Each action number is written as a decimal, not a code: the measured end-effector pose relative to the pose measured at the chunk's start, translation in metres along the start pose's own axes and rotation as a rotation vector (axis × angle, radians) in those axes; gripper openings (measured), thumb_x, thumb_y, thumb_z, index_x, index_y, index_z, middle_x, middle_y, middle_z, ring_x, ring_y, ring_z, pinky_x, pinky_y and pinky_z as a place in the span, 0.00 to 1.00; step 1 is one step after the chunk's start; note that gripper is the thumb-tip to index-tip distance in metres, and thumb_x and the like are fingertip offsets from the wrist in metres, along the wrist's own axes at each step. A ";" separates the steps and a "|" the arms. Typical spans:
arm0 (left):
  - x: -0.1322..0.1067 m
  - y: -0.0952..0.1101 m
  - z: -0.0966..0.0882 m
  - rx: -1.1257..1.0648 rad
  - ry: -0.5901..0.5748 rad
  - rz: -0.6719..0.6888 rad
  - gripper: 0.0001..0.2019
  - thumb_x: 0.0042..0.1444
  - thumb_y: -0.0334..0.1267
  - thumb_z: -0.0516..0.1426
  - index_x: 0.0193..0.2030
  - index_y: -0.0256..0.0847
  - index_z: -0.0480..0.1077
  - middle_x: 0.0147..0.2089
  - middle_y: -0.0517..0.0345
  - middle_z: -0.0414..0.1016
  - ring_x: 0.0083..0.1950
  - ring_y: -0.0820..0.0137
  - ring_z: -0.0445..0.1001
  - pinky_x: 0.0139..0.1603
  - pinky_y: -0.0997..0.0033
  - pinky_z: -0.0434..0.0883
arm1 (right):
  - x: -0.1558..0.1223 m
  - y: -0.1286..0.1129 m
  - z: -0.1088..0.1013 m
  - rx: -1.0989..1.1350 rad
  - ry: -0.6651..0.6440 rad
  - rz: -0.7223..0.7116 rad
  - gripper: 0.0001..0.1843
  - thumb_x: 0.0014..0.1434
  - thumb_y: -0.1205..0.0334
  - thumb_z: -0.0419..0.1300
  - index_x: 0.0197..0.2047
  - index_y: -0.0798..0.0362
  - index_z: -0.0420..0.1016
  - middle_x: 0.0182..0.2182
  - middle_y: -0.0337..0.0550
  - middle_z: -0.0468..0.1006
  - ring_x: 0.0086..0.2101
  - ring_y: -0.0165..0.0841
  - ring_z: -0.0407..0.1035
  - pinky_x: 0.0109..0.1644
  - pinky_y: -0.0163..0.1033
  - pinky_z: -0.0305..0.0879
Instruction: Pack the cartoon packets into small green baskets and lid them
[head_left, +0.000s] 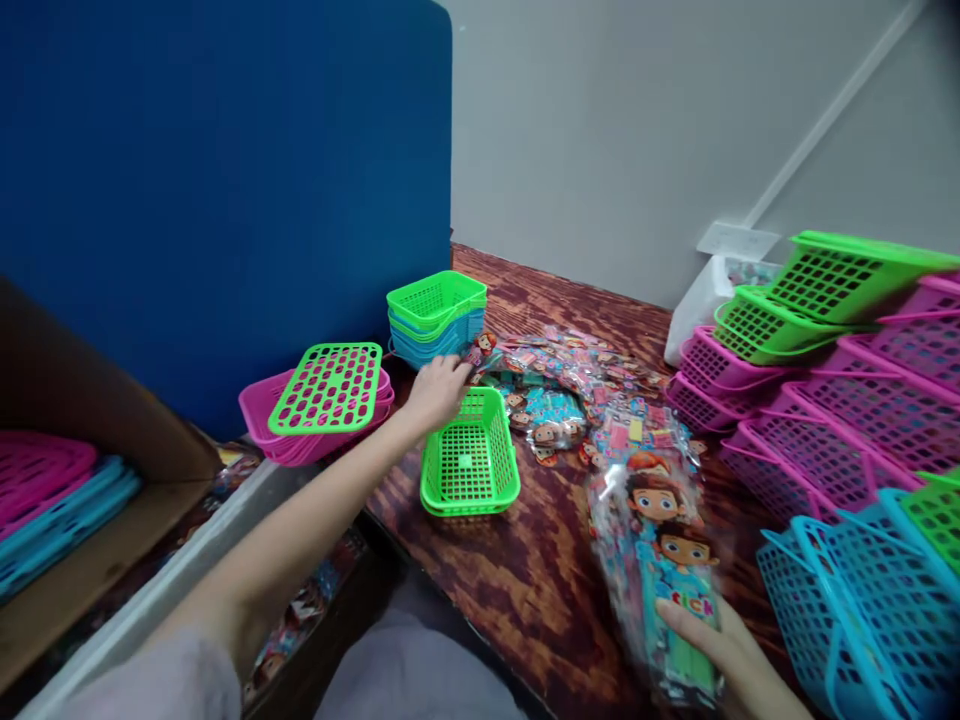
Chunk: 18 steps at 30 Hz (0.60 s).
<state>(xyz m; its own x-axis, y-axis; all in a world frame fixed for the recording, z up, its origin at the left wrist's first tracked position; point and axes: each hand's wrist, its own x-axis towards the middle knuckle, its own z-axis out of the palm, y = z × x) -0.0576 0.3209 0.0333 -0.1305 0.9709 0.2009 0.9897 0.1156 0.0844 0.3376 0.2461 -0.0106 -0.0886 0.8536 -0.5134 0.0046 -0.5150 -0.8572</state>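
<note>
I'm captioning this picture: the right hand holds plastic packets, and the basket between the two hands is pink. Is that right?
The basket is green, not pink, as the head view shows. It does stand between the left hand and the right hand, which holds plastic packets.

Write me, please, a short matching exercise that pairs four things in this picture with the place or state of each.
Things
1. Right hand
2. Left hand
3. Green lattice lid
4. Nested basket stack beside the blue panel

Places and states
A. Lying on top of the pink baskets
B. Green on top, blue below
C. Holding clear packets with cartoon figures
D. By the far left corner of the lone green basket

Pairs: 1-C, 2-D, 3-A, 4-B
</note>
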 end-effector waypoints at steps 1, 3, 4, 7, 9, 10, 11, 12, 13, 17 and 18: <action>-0.008 -0.006 0.006 -0.006 -0.027 -0.036 0.18 0.65 0.35 0.51 0.61 0.39 0.66 0.61 0.41 0.67 0.59 0.54 0.68 0.55 0.56 0.68 | 0.001 -0.008 0.009 0.015 -0.029 -0.007 0.38 0.39 0.50 0.74 0.54 0.56 0.75 0.38 0.52 0.84 0.37 0.49 0.79 0.43 0.50 0.76; -0.022 -0.015 0.017 -0.029 -0.076 -0.094 0.18 0.66 0.35 0.49 0.61 0.39 0.66 0.56 0.44 0.71 0.51 0.59 0.74 0.49 0.61 0.71 | 0.004 -0.026 0.031 0.036 -0.109 -0.028 0.34 0.40 0.52 0.74 0.51 0.55 0.77 0.37 0.52 0.84 0.37 0.49 0.79 0.43 0.50 0.76; -0.027 -0.017 0.021 -0.043 -0.092 -0.113 0.19 0.66 0.34 0.48 0.61 0.40 0.66 0.55 0.46 0.72 0.49 0.61 0.76 0.47 0.63 0.71 | 0.007 -0.036 0.046 0.046 -0.162 -0.040 0.32 0.41 0.52 0.74 0.49 0.55 0.78 0.37 0.51 0.84 0.36 0.48 0.79 0.43 0.50 0.76; -0.039 -0.013 0.030 -0.094 -0.119 -0.124 0.18 0.65 0.32 0.48 0.58 0.41 0.69 0.50 0.49 0.75 0.47 0.63 0.77 0.45 0.67 0.71 | 0.017 -0.062 0.095 0.073 -0.361 -0.072 0.30 0.42 0.53 0.74 0.48 0.54 0.78 0.37 0.48 0.84 0.36 0.46 0.79 0.44 0.49 0.77; -0.046 -0.006 0.034 -0.132 -0.131 -0.102 0.15 0.64 0.32 0.49 0.53 0.42 0.73 0.46 0.51 0.77 0.47 0.64 0.77 0.45 0.69 0.70 | 0.025 -0.073 0.125 0.067 -0.458 -0.108 0.30 0.41 0.53 0.75 0.47 0.55 0.78 0.37 0.48 0.84 0.37 0.45 0.80 0.46 0.49 0.77; -0.050 -0.003 0.035 -0.149 -0.132 -0.089 0.14 0.64 0.32 0.49 0.51 0.42 0.73 0.45 0.52 0.78 0.47 0.64 0.77 0.45 0.70 0.70 | 0.029 -0.076 0.136 0.065 -0.481 -0.126 0.30 0.40 0.53 0.75 0.47 0.55 0.78 0.37 0.48 0.84 0.37 0.45 0.80 0.46 0.49 0.76; -0.054 0.000 0.037 -0.165 -0.127 -0.079 0.14 0.65 0.32 0.49 0.51 0.42 0.73 0.45 0.53 0.78 0.47 0.65 0.77 0.45 0.71 0.70 | 0.033 -0.078 0.144 0.066 -0.488 -0.142 0.31 0.40 0.53 0.75 0.47 0.56 0.78 0.37 0.48 0.85 0.37 0.45 0.80 0.47 0.49 0.76; -0.058 0.002 0.038 -0.178 -0.118 -0.073 0.14 0.65 0.32 0.49 0.51 0.42 0.73 0.45 0.53 0.78 0.48 0.65 0.77 0.46 0.71 0.70 | 0.036 -0.078 0.148 0.070 -0.482 -0.155 0.31 0.40 0.53 0.75 0.47 0.56 0.78 0.37 0.48 0.85 0.38 0.45 0.80 0.48 0.49 0.76; -0.062 0.004 0.037 -0.187 -0.103 -0.071 0.15 0.66 0.31 0.48 0.53 0.41 0.72 0.47 0.52 0.77 0.48 0.65 0.77 0.46 0.71 0.70 | 0.040 -0.078 0.149 0.077 -0.467 -0.161 0.31 0.40 0.53 0.75 0.47 0.56 0.78 0.37 0.47 0.85 0.38 0.45 0.80 0.48 0.49 0.76; -0.074 0.010 0.026 -0.192 -0.007 -0.080 0.18 0.68 0.34 0.46 0.61 0.39 0.64 0.60 0.46 0.69 0.58 0.62 0.70 0.55 0.64 0.68 | 0.048 -0.076 0.124 0.136 -0.315 -0.178 0.32 0.43 0.54 0.74 0.51 0.55 0.76 0.37 0.46 0.85 0.37 0.46 0.80 0.48 0.51 0.77; -0.074 0.013 0.021 -0.173 -0.016 -0.053 0.18 0.69 0.34 0.45 0.61 0.38 0.64 0.62 0.45 0.67 0.60 0.61 0.68 0.58 0.62 0.67 | 0.049 -0.077 0.114 0.155 -0.265 -0.187 0.33 0.43 0.54 0.74 0.52 0.54 0.76 0.38 0.46 0.85 0.37 0.46 0.80 0.48 0.52 0.77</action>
<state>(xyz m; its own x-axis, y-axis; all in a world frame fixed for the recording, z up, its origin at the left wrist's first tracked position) -0.0340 0.2553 -0.0005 -0.1796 0.9677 0.1769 0.9564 0.1297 0.2616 0.2191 0.3187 0.0345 -0.3286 0.8948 -0.3023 -0.1854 -0.3750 -0.9083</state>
